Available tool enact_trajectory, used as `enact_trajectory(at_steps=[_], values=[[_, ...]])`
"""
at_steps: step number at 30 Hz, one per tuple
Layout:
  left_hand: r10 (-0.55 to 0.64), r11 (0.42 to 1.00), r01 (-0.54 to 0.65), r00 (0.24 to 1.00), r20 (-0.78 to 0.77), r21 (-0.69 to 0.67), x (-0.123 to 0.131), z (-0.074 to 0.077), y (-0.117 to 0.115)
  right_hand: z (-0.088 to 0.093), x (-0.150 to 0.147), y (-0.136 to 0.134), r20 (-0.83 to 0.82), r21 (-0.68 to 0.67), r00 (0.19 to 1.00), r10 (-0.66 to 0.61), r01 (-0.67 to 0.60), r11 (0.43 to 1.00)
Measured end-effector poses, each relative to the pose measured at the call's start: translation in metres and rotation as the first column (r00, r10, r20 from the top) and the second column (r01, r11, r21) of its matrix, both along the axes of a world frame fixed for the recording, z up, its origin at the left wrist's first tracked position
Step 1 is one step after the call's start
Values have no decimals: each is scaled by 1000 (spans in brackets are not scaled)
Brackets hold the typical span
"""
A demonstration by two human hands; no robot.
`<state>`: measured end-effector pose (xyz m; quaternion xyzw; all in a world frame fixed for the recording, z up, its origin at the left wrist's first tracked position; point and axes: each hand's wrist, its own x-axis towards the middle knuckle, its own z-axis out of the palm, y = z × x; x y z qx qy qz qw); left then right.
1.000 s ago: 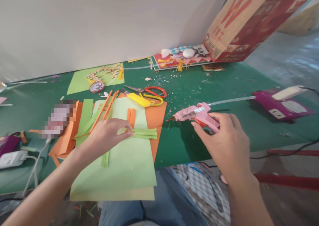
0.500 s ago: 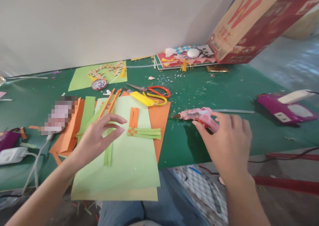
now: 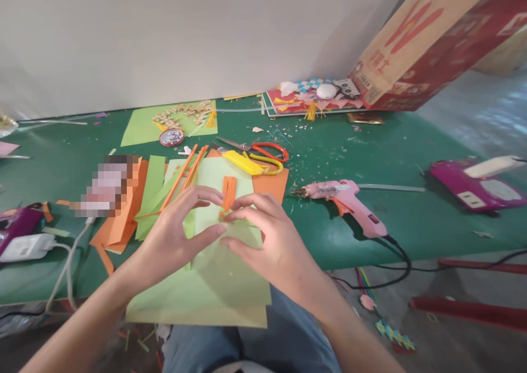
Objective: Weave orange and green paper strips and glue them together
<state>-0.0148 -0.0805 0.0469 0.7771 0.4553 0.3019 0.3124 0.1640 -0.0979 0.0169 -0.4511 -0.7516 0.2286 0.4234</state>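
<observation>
A small woven piece of orange and green paper strips (image 3: 229,193) lies on the pale green paper sheets (image 3: 230,285) in front of me. My left hand (image 3: 181,233) hovers at its left side, thumb and forefinger apart with nothing between them. From the right, my right hand (image 3: 267,236) reaches over the green strips and hides most of them. Its fingers are spread; whether the tips touch the paper I cannot tell. A pink hot glue gun (image 3: 349,197) rests on the table to the right, clear of both hands.
Scissors (image 3: 269,151) and a yellow utility knife (image 3: 245,163) lie behind the sheets. Orange and green paper strips (image 3: 152,189) are heaped at left, beside a blurred-out device (image 3: 105,189) on a cable. A paper bag (image 3: 411,49) and a purple power strip (image 3: 473,189) stand right.
My right hand has let go of the glue gun, now lying on the table, and moved left to the woven piece. My left hand has shifted slightly right in the view.
</observation>
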Motion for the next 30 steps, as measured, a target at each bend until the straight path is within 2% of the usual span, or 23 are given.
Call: enact_trajectory(at_steps=[4, 9, 18, 26, 30], values=[[-6, 1000, 6, 1000, -17, 24, -2, -3, 0, 3, 2, 3, -66, -66, 997, 43, -48, 997], [-9, 999, 10, 1000, -20, 32, -1, -7, 0, 5, 3, 3, -91, -85, 993, 73, -80, 993], [-9, 999, 10, 1000, -30, 36, 1, -4, 1, 4, 9, 7, -142, -100, 982, 126, -141, 985], [11, 997, -7, 999, -52, 83, 5, -7, 2, 5, 11, 3, -123, -88, 987, 99, -111, 990], [-9, 999, 10, 1000, -22, 34, 0, -5, 5, 6, 20, 3, -50, -6, 999, 18, -19, 1000]])
